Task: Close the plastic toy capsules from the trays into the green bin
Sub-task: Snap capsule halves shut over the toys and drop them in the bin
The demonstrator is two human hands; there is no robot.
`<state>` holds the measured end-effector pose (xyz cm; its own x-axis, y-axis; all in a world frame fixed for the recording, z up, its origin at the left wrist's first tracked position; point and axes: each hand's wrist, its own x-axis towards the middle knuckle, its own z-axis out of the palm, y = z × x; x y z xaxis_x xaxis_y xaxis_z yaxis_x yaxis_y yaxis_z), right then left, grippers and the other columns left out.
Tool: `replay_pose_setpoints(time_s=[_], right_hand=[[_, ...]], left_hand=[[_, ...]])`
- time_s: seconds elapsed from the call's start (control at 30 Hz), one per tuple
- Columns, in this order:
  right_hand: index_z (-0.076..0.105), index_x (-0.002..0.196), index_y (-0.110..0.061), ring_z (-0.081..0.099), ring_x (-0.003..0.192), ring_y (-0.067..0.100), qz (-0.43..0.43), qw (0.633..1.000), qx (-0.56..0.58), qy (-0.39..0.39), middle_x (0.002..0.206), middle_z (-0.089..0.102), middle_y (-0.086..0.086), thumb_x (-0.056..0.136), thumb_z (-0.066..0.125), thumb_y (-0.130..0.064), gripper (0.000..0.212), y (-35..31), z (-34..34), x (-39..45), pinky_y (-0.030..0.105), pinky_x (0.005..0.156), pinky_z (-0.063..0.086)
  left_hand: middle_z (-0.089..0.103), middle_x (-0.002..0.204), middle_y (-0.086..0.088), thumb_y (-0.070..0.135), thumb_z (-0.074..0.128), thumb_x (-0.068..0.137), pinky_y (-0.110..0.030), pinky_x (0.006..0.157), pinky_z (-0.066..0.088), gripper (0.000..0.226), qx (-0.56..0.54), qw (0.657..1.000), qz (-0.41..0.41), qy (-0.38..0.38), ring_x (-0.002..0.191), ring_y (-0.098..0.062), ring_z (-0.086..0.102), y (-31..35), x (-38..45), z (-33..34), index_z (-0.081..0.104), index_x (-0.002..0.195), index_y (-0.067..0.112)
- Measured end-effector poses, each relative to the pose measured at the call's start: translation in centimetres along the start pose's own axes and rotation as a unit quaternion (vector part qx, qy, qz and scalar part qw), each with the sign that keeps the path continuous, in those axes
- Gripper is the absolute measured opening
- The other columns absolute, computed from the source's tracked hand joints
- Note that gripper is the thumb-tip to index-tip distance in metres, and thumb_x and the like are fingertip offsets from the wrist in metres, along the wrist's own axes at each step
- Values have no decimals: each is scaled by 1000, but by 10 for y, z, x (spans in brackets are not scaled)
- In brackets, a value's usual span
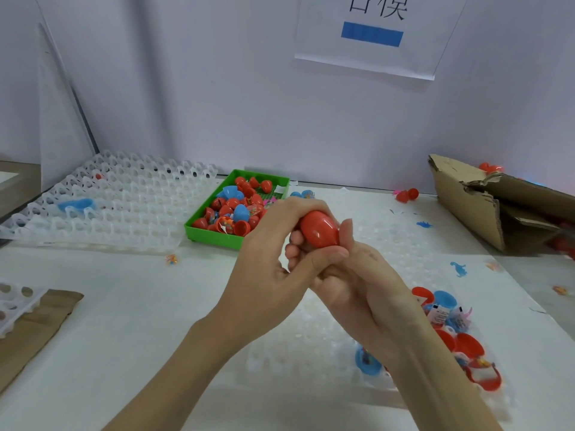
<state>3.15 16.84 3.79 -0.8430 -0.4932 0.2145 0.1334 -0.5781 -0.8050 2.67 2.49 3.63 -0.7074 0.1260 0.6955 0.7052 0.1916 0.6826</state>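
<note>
We see both hands meeting mid-frame over the white table point(124, 306), wrapped around one red capsule point(320, 229). Left hand point(267, 262) comes in from the lower left, fingers curled over the capsule's top and far side, thumb pressed along its near lower edge. Right hand point(351, 275) comes from the lower right, fingers curled under and around the capsule's right end. Capsule reads as an egg shape, halves together; we can't tell if the seam is fully seated, fingers cover it.

Green bin point(214, 236) sits on the table just behind the hands, slightly left. It holds a pile of red and blue capsules, plus some open halves with small toys showing.

Left of the bin: a stack of clear plastic trays point(102, 206), tilted up at the back against the wall. One blue capsule half point(77, 205) lies in it, and a small red piece sits farther back.

Under and right of the right forearm: another clear tray point(311, 353) flat on the table, with loose red and blue halves point(448, 337) and small packets at its right side.

Far right: a torn cardboard box point(485, 206), red capsules near it and behind it. Small blue toy figures point(459, 269) are scattered on the table in front of it.

Lower left edge: part of another clear tray point(15, 303) lying on brown cardboard point(37, 331). A paper sign point(376, 32) with a blue bar hangs on the back wall.
</note>
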Motion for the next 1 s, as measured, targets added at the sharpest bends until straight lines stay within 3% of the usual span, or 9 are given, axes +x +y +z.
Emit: replay_pose_setpoints(time_s=[0.27, 0.43, 0.57, 0.73, 1.0], right_hand=[[76, 104, 1, 71, 99, 20, -2, 1000, 15, 28, 105, 72, 13, 87, 75, -45, 50, 4, 3, -1, 29, 92, 56], [76, 112, 0, 70, 107, 22, 22, 999, 41, 22, 111, 73, 13, 89, 76, -42, 48, 2, -1, 2, 30, 96, 55], [73, 117, 2, 69, 111, 24, 38, 997, 61, 23, 115, 72, 14, 92, 73, -41, 49, 3, -5, 3, 31, 97, 55], [70, 121, 3, 64, 117, 27, 60, 993, 99, 19, 119, 66, 17, 88, 78, -43, 56, 6, -5, 4, 35, 104, 52], [77, 102, 3, 72, 93, 20, 48, 991, 118, 43, 99, 72, 14, 73, 89, -41, 54, 11, 2, 5, 29, 88, 58]], left_hand=[[68, 101, 1, 37, 64, 95, -32, 84, 51, 34, 88, 995, 46, 24, 95, -21, 63, -3, -1, -2, 68, 110, 7], [67, 105, 8, 41, 65, 95, -37, 89, 51, 35, 104, 993, 53, 12, 100, -20, 62, -10, 2, -5, 69, 114, 11], [57, 106, 17, 58, 55, 99, -25, 89, 47, 41, 105, 994, 28, 4, 102, -17, 58, -13, -2, -2, 62, 116, 21], [48, 99, 18, 59, 48, 103, -26, 84, 45, 49, 167, 983, 74, 22, 90, -15, 51, -15, -2, -3, 63, 111, 12], [56, 92, 7, 48, 50, 104, -25, 84, 38, 47, 237, 961, 125, 65, 86, -14, 46, -15, 0, -1, 68, 102, 5]])
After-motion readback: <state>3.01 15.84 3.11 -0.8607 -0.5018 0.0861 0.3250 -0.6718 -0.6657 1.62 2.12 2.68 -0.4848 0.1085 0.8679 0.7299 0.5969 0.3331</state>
